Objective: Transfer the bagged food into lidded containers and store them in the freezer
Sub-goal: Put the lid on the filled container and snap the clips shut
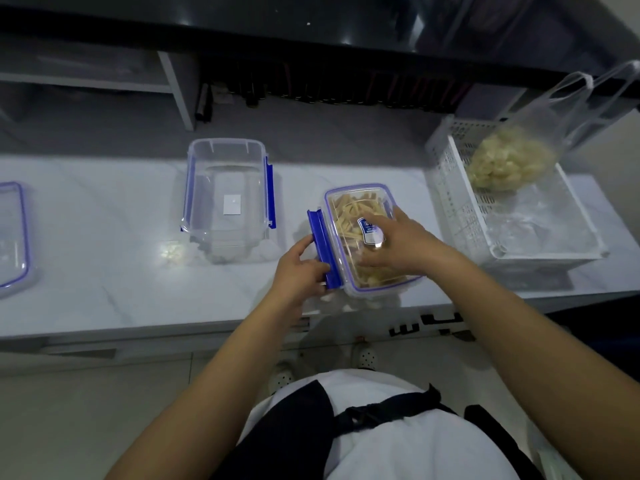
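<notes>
A clear container (360, 202) filled with pale food sticks sits near the counter's front edge, its clear blue-rimmed lid on top. My right hand (398, 242) presses flat on the lid. My left hand (299, 268) grips the lid's blue latch flap (323, 247) on the left side, which stands raised. An empty clear container (227, 199) with blue latches stands to the left, without a lid. A thin plastic bag (512, 161) of pale food pieces rests in a white basket (450, 199) at the right.
A loose blue-rimmed lid (14, 237) lies at the far left of the white marble counter (104, 271). Crumpled clear plastic (533, 223) lies in the basket. A dark shelf runs behind the counter. My feet and the floor show below the counter edge.
</notes>
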{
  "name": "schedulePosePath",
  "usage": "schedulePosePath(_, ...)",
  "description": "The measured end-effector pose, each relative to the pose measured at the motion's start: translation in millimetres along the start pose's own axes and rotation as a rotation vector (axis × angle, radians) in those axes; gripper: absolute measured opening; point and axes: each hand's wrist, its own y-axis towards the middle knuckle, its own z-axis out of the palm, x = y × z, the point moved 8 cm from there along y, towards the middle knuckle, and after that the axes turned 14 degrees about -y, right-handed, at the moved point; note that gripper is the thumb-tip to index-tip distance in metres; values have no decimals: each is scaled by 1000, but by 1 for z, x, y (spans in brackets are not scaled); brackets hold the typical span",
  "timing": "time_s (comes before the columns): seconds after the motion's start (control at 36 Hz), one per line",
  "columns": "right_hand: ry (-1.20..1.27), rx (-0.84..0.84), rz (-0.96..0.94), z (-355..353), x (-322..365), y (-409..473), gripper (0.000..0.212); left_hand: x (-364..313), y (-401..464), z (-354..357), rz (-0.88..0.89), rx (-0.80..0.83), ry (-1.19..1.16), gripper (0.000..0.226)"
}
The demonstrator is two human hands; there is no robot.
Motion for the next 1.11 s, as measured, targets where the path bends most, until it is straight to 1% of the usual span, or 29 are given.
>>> schedulePosePath(0.11,-99,-13,-117,-11,4,-3,106,-9,0,-9,-7,19,60,70)
schedulePosePath(0.25,-5,-41,-158,-12,2,-2,105,-13,1,-1,6,30,117,58)
schedulePosePath(0.44,90,-45,-214,8,-6,-12,104,-12,9,8,13,12,155,69)
schedulePosePath(0.56,79,-57,-225,8,-7,-12,104,-14,9,8,31,-2,181,65)
schedulePosePath(0.64,13,-90,-219,1,-5,-10,105,-16,8,12,64,-7,224,56)
schedulePosePath(0.69,-57,-106,-226,-5,-4,-9,103,-18,7,13,77,-8,231,55)
schedulePosePath(0.81,-373,-127,-285,-21,0,-2,98,-19,6,13,85,-24,245,64)
schedulePosePath(0.86,-427,-139,-355,-23,7,0,99,-19,5,15,108,-44,264,70)
schedulePosePath(0.92,-377,-97,-432,-20,12,0,103,-20,4,16,132,-63,294,73)
schedulePosePath(0.97,-278,-34,-456,-14,12,1,107,-20,5,17,137,-74,314,72)
schedulePosePath(1.11,-203,-34,-481,-11,10,5,109,-22,5,19,124,-100,335,69)
